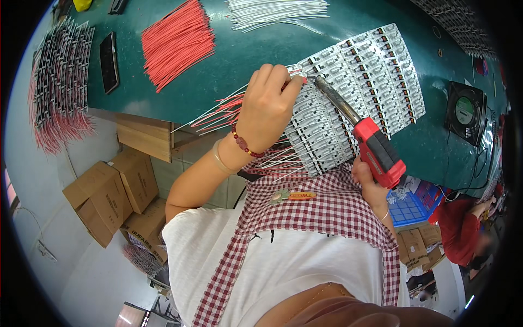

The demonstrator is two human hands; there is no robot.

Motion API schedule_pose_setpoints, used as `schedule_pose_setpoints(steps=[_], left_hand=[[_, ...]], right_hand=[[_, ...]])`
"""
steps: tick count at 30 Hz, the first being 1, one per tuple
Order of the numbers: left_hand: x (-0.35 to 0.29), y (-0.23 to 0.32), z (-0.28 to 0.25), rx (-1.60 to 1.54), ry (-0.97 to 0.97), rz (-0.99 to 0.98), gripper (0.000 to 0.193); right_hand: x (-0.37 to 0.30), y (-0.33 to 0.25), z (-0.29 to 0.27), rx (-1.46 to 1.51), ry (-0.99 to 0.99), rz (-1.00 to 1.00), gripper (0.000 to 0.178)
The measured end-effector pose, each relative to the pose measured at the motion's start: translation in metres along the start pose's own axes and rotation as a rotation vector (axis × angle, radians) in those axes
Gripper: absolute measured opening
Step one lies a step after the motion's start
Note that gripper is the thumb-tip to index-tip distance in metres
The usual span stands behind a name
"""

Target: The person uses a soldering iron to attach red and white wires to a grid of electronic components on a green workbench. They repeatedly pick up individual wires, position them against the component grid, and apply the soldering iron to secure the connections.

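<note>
A broad panel of white circuit boards (376,73) lies on the bench in front of me, with rows of small parts on it. Red and white wires (223,111) trail off its left edge. Over the panel's upper left corner, my left hand (267,103) is closed in a pinch on a thin wire, its end at the boards; the fingers partly hide it. My right hand (370,185) grips a red and black soldering gun (378,152) from below. Its metal barrel slants up and left, the tip close to my left fingertips.
Bundles of red wires (178,43) and white wires (275,11) lie at the far side. A phone (109,62) and wired boards (62,82) are at the left. At the right stand a black fan (466,113), a blue basket (407,210) and a person in red (457,231). Cardboard boxes (101,199) sit lower left.
</note>
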State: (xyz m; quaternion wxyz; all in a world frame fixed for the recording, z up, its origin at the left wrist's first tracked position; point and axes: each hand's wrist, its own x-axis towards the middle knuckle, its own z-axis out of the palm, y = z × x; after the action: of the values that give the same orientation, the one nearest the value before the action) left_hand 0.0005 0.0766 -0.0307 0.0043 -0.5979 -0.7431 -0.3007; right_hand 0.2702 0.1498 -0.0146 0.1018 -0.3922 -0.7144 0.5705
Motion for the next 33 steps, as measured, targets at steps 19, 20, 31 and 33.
schedule_pose_setpoints(steps=[19, 20, 31, 33], left_hand=[[-0.003, -0.010, -0.069, 0.173, -0.175, -0.135, 0.019], [-0.007, -0.012, -0.084, 0.220, -0.208, -0.213, 0.018], [-0.006, 0.011, -0.005, -0.078, -0.070, -0.058, 0.024], [-0.005, 0.010, 0.003, -0.084, -0.073, -0.050, 0.024]], right_hand=[[-0.014, -0.009, -0.006, 0.293, 0.092, 0.032, 0.050], [-0.015, -0.007, -0.008, 0.298, 0.092, 0.041, 0.050], [-0.012, -0.007, -0.007, 0.347, 0.020, 0.120, 0.040], [-0.012, -0.015, -0.009, 0.345, 0.021, 0.177, 0.021]])
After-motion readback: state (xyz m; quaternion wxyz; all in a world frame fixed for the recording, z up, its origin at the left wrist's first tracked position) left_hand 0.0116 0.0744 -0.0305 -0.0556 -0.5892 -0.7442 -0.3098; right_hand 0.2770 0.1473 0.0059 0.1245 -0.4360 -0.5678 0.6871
